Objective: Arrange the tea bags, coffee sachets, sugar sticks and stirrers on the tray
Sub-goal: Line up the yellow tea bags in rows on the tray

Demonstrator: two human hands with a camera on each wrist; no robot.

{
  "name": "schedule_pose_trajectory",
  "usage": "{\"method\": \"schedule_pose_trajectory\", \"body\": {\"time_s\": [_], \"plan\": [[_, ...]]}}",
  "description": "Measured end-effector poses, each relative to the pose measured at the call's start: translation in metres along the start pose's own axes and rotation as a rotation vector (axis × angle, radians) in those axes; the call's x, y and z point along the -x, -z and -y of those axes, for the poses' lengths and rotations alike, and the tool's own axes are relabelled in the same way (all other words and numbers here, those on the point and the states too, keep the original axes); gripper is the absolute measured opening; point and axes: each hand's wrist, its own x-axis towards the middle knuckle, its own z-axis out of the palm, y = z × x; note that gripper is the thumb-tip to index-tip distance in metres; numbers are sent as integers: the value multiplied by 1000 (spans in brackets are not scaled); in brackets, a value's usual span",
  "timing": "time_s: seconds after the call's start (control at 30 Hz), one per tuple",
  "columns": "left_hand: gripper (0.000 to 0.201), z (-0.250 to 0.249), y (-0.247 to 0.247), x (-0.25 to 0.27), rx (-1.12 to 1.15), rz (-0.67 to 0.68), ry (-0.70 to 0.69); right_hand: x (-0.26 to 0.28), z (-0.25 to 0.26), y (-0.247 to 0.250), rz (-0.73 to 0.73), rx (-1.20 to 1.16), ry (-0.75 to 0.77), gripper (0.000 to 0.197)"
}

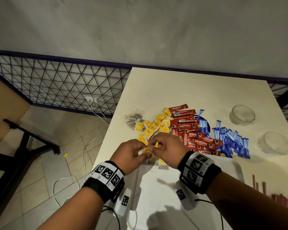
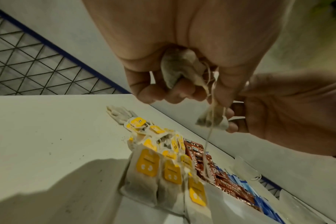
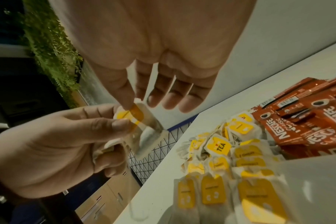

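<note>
Both hands meet over the tray's far edge. My left hand [image 1: 144, 152] grips a bunched tea bag [image 2: 179, 68] in curled fingers, and its thumb presses the yellow tag. My right hand [image 1: 155, 144] pinches that yellow tag [image 3: 133, 114] between thumb and forefinger, its other fingers straight. A string hangs down from the bag. Three tea bags [image 2: 163, 178] lie side by side on the white tray [image 1: 234, 166]. Behind them is the tea bag pile [image 1: 154, 126], then red coffee sachets [image 1: 193, 135] and blue sugar sticks [image 1: 231, 141]. Reddish stirrers [image 1: 263, 188] lie at the right.
Two clear glass bowls [image 1: 242, 114] [image 1: 273, 144] stand at the table's right. The table's left edge [image 1: 106, 138] drops to a tiled floor with white cables [image 1: 90, 138]. A wire grid fence [image 1: 56, 85] runs behind.
</note>
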Motion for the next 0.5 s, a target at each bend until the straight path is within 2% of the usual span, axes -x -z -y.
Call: {"method": "schedule_pose_trajectory", "body": {"time_s": [0.2,0.33,0.5], "plan": [[22,7,-7,-4,18,42,45,-4,-4,0,2,-106,-90,14],[28,14,-19,-3,-164,134,151,-4,-15,-4,118,94,-147,5],[25,24,-32,0,-301,272,279,1,-36,-20,238,212,-284,7]]}}
